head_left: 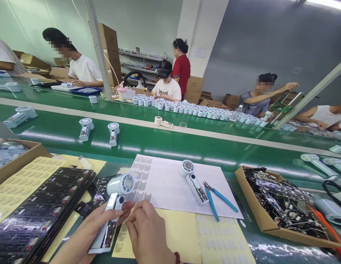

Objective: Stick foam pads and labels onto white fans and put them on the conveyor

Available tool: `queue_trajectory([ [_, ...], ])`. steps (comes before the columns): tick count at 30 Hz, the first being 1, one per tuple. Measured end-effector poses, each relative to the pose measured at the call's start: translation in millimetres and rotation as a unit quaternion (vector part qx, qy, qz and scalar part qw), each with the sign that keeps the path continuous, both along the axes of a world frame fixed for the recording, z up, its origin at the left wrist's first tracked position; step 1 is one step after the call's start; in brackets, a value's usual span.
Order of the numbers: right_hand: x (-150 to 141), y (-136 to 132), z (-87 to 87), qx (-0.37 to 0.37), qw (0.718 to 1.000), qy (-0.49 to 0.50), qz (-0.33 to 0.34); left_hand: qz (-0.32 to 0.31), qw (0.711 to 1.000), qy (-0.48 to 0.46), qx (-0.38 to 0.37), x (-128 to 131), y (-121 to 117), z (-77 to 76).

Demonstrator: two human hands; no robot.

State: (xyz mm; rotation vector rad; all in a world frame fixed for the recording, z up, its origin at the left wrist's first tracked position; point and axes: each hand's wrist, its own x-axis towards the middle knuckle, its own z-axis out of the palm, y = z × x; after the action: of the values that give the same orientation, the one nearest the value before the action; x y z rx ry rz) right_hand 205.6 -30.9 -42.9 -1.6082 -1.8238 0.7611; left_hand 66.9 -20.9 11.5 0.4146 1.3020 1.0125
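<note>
Closest to the camera, the left hand grips one fan by its handle, circuit side showing, probably to steady it beside the right hand, pinched narrow; whether that holds anything cannot be told. Beyond, one second fan and one cutter lie on white paper, likely for easy reach. Farther left, three fans lie on the green surface.

Grasp of right fingers unclear, left carton cut off by edge

Nothing reads clearly — the lettering on a white T-shirt and print on a yellow sheet are blurred.
</note>
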Motion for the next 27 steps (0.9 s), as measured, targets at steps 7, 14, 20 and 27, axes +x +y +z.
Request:
queue_trajectory([
  [7, 24, -4, 20.1, -0.069, 0.959, 0.273, 0.028, -0.013, 1.000, 0.003, 0.016, 6, -3, 10.3],
  [14, 34, -3, 62.1, -0.069, 0.937, 0.335, 0.076, 0.046, 0.997, -0.008, 0.063, 18, 3, -1.5],
  [20, 35, 5, 78.8, -0.101, 0.960, 0.246, 0.082, -0.005, 0.995, -0.045, 0.086, 24, 10, -1.7],
  [27, 38, 11, 82.1, -0.100, 0.969, 0.207, 0.092, -0.009, 0.995, -0.046, 0.091, 31, 13, 5.6],
])
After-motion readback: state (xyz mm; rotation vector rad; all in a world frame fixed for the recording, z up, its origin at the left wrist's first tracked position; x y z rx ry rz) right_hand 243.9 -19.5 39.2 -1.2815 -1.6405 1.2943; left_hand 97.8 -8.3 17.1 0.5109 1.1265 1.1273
